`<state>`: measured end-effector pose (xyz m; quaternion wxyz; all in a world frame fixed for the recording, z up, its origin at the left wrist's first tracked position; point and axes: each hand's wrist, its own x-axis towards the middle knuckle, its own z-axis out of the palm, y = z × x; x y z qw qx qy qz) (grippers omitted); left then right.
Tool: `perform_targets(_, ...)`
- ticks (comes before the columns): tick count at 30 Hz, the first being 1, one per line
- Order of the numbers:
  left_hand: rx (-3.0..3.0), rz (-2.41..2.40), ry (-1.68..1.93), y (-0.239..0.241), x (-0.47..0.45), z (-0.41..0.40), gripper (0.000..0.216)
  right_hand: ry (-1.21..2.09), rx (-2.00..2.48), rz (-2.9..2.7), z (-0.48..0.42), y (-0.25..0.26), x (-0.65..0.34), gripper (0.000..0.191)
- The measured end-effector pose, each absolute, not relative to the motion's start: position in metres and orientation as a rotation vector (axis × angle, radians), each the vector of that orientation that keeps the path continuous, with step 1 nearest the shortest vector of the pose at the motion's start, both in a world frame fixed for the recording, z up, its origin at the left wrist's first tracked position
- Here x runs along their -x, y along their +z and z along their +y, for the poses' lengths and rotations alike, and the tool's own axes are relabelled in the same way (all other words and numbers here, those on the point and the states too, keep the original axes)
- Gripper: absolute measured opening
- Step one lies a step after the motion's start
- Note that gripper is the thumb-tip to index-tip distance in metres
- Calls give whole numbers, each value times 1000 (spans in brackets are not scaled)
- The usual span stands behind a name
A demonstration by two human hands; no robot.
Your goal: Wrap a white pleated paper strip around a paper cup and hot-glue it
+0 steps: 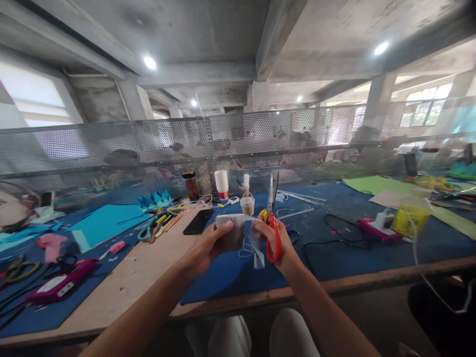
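A pale roll (234, 235) is being clamped in the left hand (208, 247) above a blue mat (223, 285); a strip (253, 218) is running off it, seemingly drawn out but unsevered; at three o'clock the right hand (284, 245) is gripping red scissors (272, 220); a phone (199, 222) is lying at ten, a tub (247, 205) standing at one.

The scissors (272, 220) have red handles, the bundle (236, 233) is greyish-white, the mat (226, 277) blue, the phone (198, 222) black.
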<state>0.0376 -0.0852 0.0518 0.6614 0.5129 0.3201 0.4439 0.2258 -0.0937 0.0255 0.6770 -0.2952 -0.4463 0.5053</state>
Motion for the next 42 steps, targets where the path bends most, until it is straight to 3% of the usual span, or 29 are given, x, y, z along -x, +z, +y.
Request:
perform_targets(6,-1028,693,999,38,-32,-80,40,1230,600,-914,-90,23,-230,16)
perform_targets(18,-830,704,1033,30,-30,-76,42,1360,560,-804,-96,28,-233,18)
perform_targets(35,-791,660,1062,27,-44,-86,23,1452,572,-603,-85,3,-216,15)
perform_targets(42,-848,684,1061,24,-42,-87,33,1441,561,-552,-83,5,-211,11)
